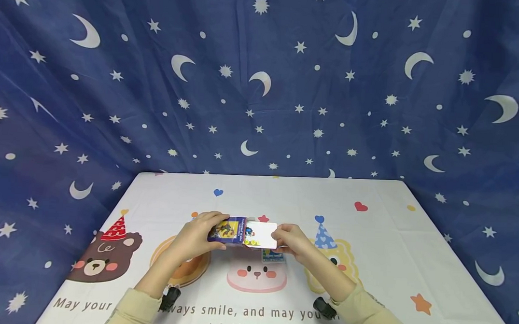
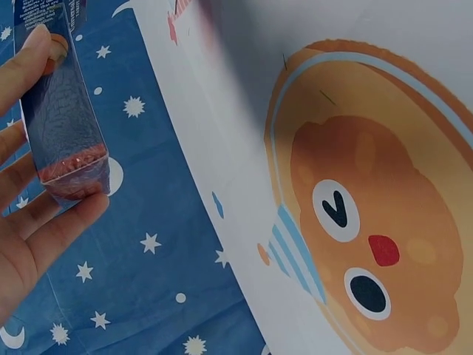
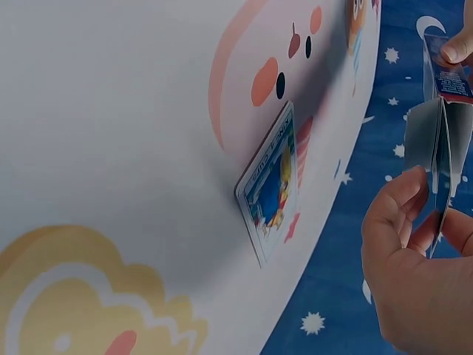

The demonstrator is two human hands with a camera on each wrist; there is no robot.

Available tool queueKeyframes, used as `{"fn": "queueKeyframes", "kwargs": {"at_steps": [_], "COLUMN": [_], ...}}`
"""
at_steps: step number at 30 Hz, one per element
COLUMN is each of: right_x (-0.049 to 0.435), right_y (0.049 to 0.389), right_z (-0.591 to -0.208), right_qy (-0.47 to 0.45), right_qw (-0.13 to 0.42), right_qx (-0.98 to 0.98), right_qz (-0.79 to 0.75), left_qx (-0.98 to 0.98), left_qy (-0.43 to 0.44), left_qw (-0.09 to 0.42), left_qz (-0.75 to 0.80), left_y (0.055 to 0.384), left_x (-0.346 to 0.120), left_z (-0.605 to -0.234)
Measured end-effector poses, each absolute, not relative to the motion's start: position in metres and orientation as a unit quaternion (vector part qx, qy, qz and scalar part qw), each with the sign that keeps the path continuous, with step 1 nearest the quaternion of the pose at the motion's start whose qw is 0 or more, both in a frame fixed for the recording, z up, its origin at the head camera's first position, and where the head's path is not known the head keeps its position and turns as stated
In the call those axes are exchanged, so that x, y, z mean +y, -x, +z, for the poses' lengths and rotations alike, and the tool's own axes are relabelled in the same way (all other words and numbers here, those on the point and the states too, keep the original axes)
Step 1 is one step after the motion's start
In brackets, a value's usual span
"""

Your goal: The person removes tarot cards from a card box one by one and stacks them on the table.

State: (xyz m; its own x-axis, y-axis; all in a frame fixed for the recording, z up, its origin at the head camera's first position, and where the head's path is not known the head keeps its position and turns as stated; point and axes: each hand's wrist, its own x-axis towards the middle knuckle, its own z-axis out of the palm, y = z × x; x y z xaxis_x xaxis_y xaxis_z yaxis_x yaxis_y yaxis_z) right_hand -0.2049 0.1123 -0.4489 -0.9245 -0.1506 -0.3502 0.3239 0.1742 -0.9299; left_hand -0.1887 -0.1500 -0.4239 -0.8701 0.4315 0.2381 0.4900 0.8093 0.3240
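The person wears a pale yellowy-cream top with long sleeves. The left sleeve (image 1: pixel 134 312) and right sleeve (image 1: pixel 370 315) have thin grey lines on them. A stubby black piece (image 1: pixel 169 298) sits by the left cuff, and a matching black piece (image 1: pixel 324 308) by the right

"Universal Waite" on blue box (image 1: pixel 228 229)

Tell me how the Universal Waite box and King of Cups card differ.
The Universal Waite box is held above the table by the left hand; the King of Cups card lies on the table. The box is thick; the card is thin. Both bear colourful pictures.
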Motion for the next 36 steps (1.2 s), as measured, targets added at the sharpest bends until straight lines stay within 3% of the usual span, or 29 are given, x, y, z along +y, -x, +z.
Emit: {"fn": "queueKeyframes", "kwargs": {"at_steps": [36], "right_x": [0.155], "right_y": [0.198], "right_z": [-0.448], "right_qy": [-0.038], "right_qw": [0.193], "right_qx": [0.741], "right_qz": [-0.642], "left_qx": [-0.952], "left_qy": [0.229], "left_qw": [0.086], "left_qz": [-0.184], "left_y": [0.183], "left_x": [-0.164], "left_z": [-0.422]}}
